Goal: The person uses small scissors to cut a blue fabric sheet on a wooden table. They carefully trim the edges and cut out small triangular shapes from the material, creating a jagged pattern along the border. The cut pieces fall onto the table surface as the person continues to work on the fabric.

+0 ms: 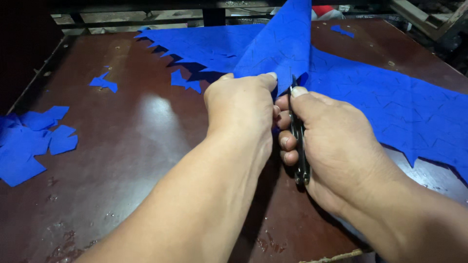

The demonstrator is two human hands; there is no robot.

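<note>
A large blue sheet (370,92), scored with cut outlines, lies across the far right of a dark brown table (141,141), one fold raised. The left hand (240,104) pinches that fold; the right hand (327,141) grips black scissors (298,146) at its edge. Blue cut pieces (29,141) are piled at left.
</note>
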